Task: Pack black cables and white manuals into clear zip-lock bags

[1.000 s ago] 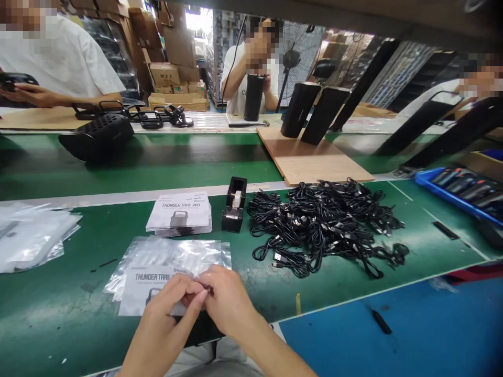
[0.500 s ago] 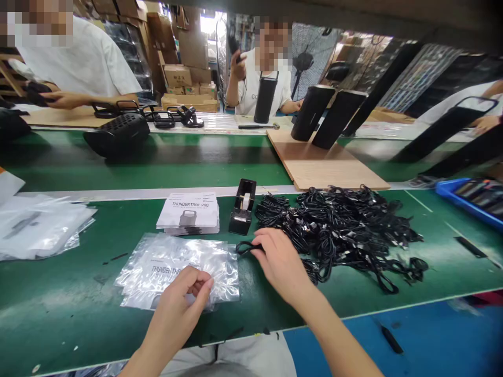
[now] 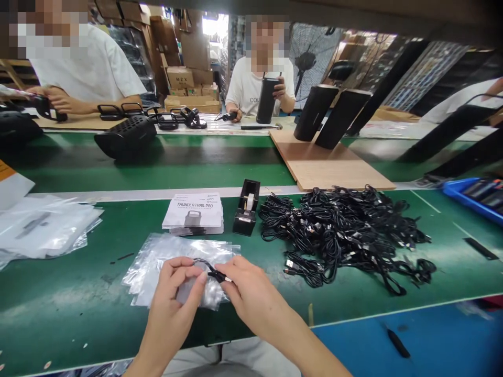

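A small coiled black USB cable (image 3: 212, 270) is held between both hands over the plastic bags. My left hand (image 3: 173, 293) pinches the looped side of it with thumb and fingertips. At its other end, my right hand (image 3: 257, 296) is closed around the coil, where a light connector tip shows. Beneath lie overlapping clear plastic bags (image 3: 147, 262) with printed sheets inside, partly covered by my hands. Just behind them sits a stack of Thunder Trail Pro booklets (image 3: 192, 213). A large tangled pile of black cables (image 3: 338, 230) spreads out to the right.
A black tape dispenser (image 3: 246, 207) stands between booklets and cable pile. More bagged sheets (image 3: 43, 225) lie at left, a blue tray (image 3: 471, 201) at right. Across the belt, co-workers handle black speakers; two speakers stand on a wooden board (image 3: 334, 165).
My right hand has brought the cable left from beside the pile to over the bags. My left hand has come to grip it too. The co-worker opposite has lowered a raised hand.
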### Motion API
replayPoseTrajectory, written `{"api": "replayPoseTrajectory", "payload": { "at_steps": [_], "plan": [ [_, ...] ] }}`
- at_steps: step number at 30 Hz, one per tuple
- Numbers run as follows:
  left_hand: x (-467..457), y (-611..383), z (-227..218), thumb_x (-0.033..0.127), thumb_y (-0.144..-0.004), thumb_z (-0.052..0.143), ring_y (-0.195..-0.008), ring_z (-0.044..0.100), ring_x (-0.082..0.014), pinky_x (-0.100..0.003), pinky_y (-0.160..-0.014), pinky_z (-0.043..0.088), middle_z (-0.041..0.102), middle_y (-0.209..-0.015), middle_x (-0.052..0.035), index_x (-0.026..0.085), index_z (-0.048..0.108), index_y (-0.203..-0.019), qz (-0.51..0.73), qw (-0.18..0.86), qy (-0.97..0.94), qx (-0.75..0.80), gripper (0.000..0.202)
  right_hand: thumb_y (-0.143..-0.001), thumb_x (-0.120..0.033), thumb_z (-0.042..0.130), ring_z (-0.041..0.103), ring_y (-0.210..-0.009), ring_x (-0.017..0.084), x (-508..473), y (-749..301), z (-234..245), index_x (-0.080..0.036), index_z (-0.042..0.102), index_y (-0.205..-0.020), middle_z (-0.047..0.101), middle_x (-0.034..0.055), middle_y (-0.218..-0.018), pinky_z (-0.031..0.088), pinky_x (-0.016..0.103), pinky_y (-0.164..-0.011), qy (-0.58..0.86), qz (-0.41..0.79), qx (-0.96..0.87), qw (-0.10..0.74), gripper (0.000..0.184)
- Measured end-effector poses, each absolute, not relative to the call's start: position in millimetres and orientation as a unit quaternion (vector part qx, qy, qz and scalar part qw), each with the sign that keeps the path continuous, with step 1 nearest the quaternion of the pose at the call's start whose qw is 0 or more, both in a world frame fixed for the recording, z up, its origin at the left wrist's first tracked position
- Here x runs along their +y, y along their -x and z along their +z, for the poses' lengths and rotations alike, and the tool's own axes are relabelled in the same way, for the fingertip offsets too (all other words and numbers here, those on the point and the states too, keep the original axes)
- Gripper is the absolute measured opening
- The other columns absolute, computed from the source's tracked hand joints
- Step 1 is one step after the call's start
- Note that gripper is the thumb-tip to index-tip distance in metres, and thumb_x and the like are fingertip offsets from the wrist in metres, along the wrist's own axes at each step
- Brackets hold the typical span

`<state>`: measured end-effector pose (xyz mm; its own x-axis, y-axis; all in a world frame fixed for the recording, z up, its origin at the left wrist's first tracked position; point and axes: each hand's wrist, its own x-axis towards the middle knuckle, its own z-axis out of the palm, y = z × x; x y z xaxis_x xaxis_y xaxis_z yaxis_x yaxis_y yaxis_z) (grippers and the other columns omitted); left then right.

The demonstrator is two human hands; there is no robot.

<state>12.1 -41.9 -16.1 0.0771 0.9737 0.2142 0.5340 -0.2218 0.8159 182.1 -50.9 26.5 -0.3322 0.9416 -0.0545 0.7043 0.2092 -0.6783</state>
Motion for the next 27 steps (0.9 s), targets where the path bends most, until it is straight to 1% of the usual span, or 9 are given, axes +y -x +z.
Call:
{"api": "replayPoseTrajectory", "payload": {
  "at_steps": [4, 8, 12, 15, 17, 19, 22, 24, 27],
  "plan": [
    [-39, -5, -6, 0.032, -0.08, 0.053, -0.091, 0.047, -0.0178, -0.03, -0.078, 0.04, 0.044, -0.094, -0.0018, 0.024, 0.058, -0.076, 0.397, 0.242, -0.688, 0.557, 0.01, -0.082, -0.008, 0.048, 0.056, -0.075, 0.017, -48, -171, 36, -0.021, 0.063, -0.098, 0.057, 0.0049, -0.089, 0.043, 0.027, -0.066, 0.534, 0.315, -0.764, 0.179, 0.025],
    [-40, -4, -4, 0.031, -0.081, 0.053, -0.091, 0.047, -0.0169, -0.028, -0.076, 0.04, 0.043, -0.093, -0.0013, 0.023, 0.058, -0.075, 0.414, 0.279, -0.671, 0.548, 0.01, -0.081, -0.012, 0.054, 0.056, -0.076, 0.015, -42, -162, 41, -0.02, 0.064, -0.093, 0.058, 0.0036, -0.088, 0.042, 0.024, -0.067, 0.534, 0.338, -0.73, 0.26, 0.018],
    [-35, -3, 5, 0.03, -0.079, 0.056, -0.092, 0.046, -0.0163, -0.026, -0.077, 0.039, 0.043, -0.093, -0.0006, 0.023, 0.059, -0.075, 0.473, 0.283, -0.636, 0.541, 0.009, -0.091, -0.017, 0.039, 0.056, -0.076, 0.013, -36, -156, 54, -0.02, 0.062, -0.09, 0.063, 0.0001, -0.082, 0.04, 0.022, -0.068, 0.445, 0.365, -0.77, 0.274, 0.022],
    [-24, 3, 23, 0.033, -0.079, 0.058, -0.091, 0.048, -0.0151, -0.025, -0.077, 0.038, 0.045, -0.093, 0.0005, 0.023, 0.058, -0.073, 0.527, 0.307, -0.582, 0.538, 0.011, -0.082, -0.03, 0.058, 0.054, -0.083, 0.016, -27, -151, 74, -0.019, 0.061, -0.087, 0.064, 0.0005, -0.085, 0.038, 0.026, -0.074, 0.416, 0.311, -0.817, 0.25, 0.013],
    [-15, 9, 36, 0.035, -0.079, 0.057, -0.091, 0.048, -0.0145, -0.024, -0.079, 0.038, 0.047, -0.093, 0.001, 0.023, 0.057, -0.072, 0.569, 0.335, -0.543, 0.518, 0.015, -0.075, -0.029, 0.066, 0.054, -0.085, 0.017, -16, -149, 92, -0.018, 0.062, -0.08, 0.065, -0.0001, -0.081, 0.035, 0.03, -0.079, 0.402, 0.253, -0.847, 0.239, 0.013],
    [-7, 16, 46, 0.044, -0.077, 0.058, -0.1, 0.048, -0.0163, -0.025, -0.086, 0.036, 0.05, -0.099, 0.0003, 0.024, 0.058, -0.081, 0.605, 0.375, -0.524, 0.468, 0.02, -0.077, -0.026, 0.065, 0.054, -0.082, 0.015, -4, -149, 113, -0.018, 0.062, -0.073, 0.064, -0.0018, -0.073, 0.034, 0.031, -0.082, 0.361, 0.219, -0.872, 0.246, 0.009],
    [2, 24, 51, 0.062, -0.062, 0.063, -0.115, 0.041, -0.0235, -0.032, -0.096, 0.033, 0.05, -0.117, -0.0034, 0.028, 0.052, -0.108, 0.583, 0.48, -0.525, 0.392, 0.058, -0.077, -0.026, 0.065, 0.051, -0.099, 0.015, 10, -153, 142, -0.018, 0.063, -0.072, 0.062, 0.0019, -0.095, 0.033, 0.03, -0.09, 0.276, 0.208, -0.901, 0.262, 0.01],
    [5, 27, 49, 0.064, -0.053, 0.067, -0.116, 0.041, -0.0271, -0.036, -0.093, 0.036, 0.051, -0.119, -0.006, 0.029, 0.044, -0.12, 0.511, 0.59, -0.518, 0.35, 0.079, -0.076, -0.024, 0.066, 0.042, -0.115, 0.016, 14, -159, 156, -0.017, 0.064, -0.071, 0.054, 0.005, -0.115, 0.031, 0.029, -0.095, 0.238, 0.211, -0.916, 0.246, 0.009],
    [3, 23, 43, 0.05, -0.052, 0.077, -0.095, 0.054, -0.0241, -0.033, -0.078, 0.044, 0.06, -0.1, -0.0051, 0.026, 0.049, -0.117, 0.392, 0.713, -0.502, 0.293, 0.074, -0.076, -0.022, 0.066, 0.036, -0.122, 0.017, 11, -171, 167, -0.017, 0.063, -0.072, 0.044, 0.0052, -0.128, 0.031, 0.028, -0.099, 0.208, 0.241, -0.929, 0.191, 0.007]
  ]
}}
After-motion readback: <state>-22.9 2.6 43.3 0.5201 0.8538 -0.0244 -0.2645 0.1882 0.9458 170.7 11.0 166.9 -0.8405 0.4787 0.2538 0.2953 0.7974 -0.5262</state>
